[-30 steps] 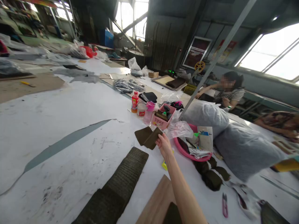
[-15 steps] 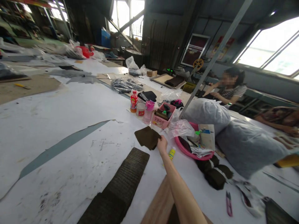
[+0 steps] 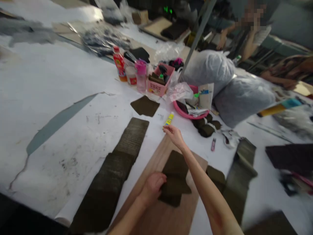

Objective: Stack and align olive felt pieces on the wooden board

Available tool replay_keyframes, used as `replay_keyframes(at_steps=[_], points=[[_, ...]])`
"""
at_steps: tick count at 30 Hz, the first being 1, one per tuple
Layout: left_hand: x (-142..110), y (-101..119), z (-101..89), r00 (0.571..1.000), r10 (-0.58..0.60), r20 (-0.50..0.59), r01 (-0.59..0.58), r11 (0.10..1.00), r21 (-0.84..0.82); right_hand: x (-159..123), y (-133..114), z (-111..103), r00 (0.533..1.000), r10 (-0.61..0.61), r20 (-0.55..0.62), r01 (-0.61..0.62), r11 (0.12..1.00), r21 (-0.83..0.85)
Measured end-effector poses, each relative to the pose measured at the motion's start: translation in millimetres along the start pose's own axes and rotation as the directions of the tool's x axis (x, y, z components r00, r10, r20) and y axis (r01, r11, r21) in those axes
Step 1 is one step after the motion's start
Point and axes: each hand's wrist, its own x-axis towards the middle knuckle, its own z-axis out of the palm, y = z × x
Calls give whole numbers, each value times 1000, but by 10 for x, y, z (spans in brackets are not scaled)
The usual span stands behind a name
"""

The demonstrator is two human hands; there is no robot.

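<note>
My left hand [image 3: 153, 187] is closed at the left edge of a small dark olive fabric piece [image 3: 174, 169], its fingertips gripping the edge. This piece lies over others on a wooden board [image 3: 149, 215]. My right hand [image 3: 173, 134] hovers past the far end of the board, thumb and fingers pinched; what is between them, if anything, is too small to make out. Just beyond its fingertips lies a yellow tube [image 3: 169, 118]. Farther off, another olive piece [image 3: 145, 106] rests flat on the white table. Overlapping olive strips [image 3: 114, 169] run along the board's left.
A red-capped bottle [image 3: 119, 63], a pink-lidded cup [image 3: 141, 75], a pink box [image 3: 156, 88] and a pink basket [image 3: 188, 115] stand at the back. Snips [image 3: 213, 144] lie right of the board. Stuffed bags [image 3: 242, 98] sit near a metal pole [image 3: 197, 40]. Two people work beyond.
My right hand has let go of the far olive piece and drawn back toward the board. My left hand and the board's fabric have come into view as the camera tilted down.
</note>
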Motion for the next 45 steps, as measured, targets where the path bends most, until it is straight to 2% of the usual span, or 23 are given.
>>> replay_keyframes(at_steps=[2,6,8,11,12,14,17,19,27,33,37,41,45], points=[[-172,131,52,1000,1,8,0,1000,-27,-691,75,-199,998,52,25,-53,996,67],[-169,129,50,1000,6,2,-6,1000,-13,-1926,202,-485,978,209,-12,-207,974,90],[-140,108,35,1000,5,18,-4,1000,-6,-2362,301,-526,985,171,16,-171,985,-2],[-138,109,18,999,13,33,-12,1000,-4,-2732,465,-461,998,37,54,-26,983,-184],[-141,116,15,999,16,33,-15,1000,-8,-2789,511,-418,999,1,33,7,972,-234],[-141,137,5,999,23,31,-22,999,-23,-2837,578,-324,996,-41,-81,15,954,-299],[-135,195,-36,999,39,31,-37,999,-40,-2832,610,-222,962,-58,-266,-28,951,-309],[-148,252,-81,998,53,29,-52,998,-33,-2839,595,-197,949,-72,-306,-22,956,-294],[-347,445,-223,998,46,34,-46,999,5,-3136,491,-162,938,-130,-321,49,967,-248],[-445,592,-343,1000,-1,23,3,996,-91,-3339,307,-114,956,-128,-264,78,979,-191],[-539,694,-410,994,-106,18,108,974,-200,-3446,166,-55,961,-76,-267,50,993,-104],[-634,759,-441,968,-252,5,241,916,-322,-3527,101,7,967,-69,-244,53,996,-70],[-661,816,-483,940,-341,24,324,865,-383,-3593,73,52,975,-32,-220,37,999,19]])
